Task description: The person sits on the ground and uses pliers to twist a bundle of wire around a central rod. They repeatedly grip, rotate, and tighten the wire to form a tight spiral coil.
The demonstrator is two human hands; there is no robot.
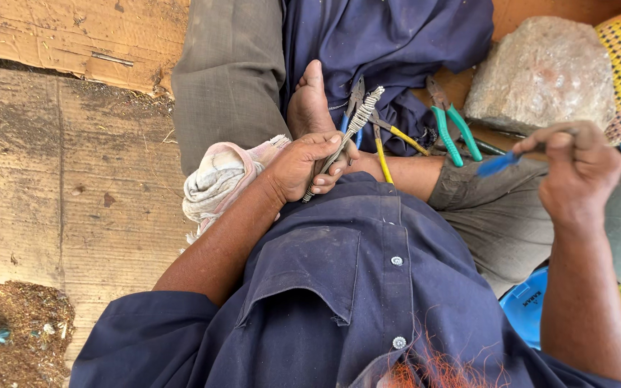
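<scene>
Wire bundle, a twisted grey length, sits in the left hand, which is curled tight around its lower part just above the person's lap, beside a bare foot. A pale rag lies to the left of that hand. Past the bundle lie yellow-handled pliers and green-handled pliers, then a grey stone. The right hand is fisted around a blue-handled tool, its working end hidden. For clean work, I judge the bundle needs a firm, steady grip close to the worked spot.
</scene>
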